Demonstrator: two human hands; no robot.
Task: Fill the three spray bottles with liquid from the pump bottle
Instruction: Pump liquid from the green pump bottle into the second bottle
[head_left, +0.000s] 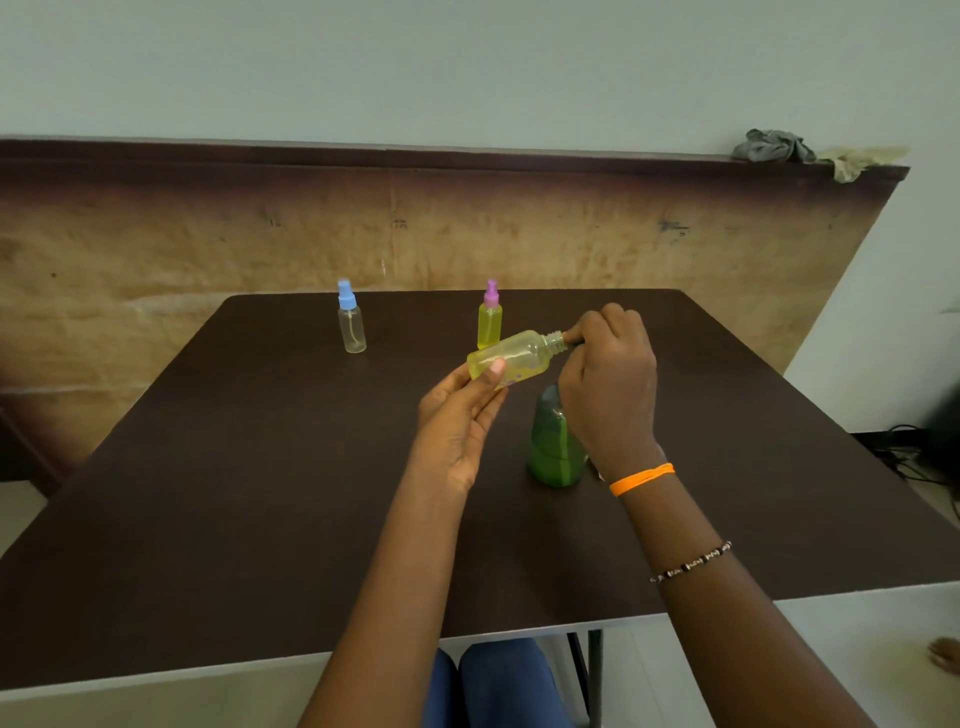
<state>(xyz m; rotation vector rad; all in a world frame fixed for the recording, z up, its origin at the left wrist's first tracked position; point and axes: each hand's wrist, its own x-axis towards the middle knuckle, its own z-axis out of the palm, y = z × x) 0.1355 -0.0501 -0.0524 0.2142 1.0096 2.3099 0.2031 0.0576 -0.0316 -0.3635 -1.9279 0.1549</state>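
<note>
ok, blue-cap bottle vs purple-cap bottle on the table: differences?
The blue-cap bottle looks clear and empty; the purple-cap bottle holds yellow liquid. The blue-cap bottle stands off to the left, the purple-cap bottle just behind the hands. Both stand upright, capped, untouched, alike in shape.

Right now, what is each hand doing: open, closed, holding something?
Left hand: holds the tilted, uncapped spray bottle by its base.
Right hand: fingers curled at the bottle's neck; what they pinch is hidden.
</note>
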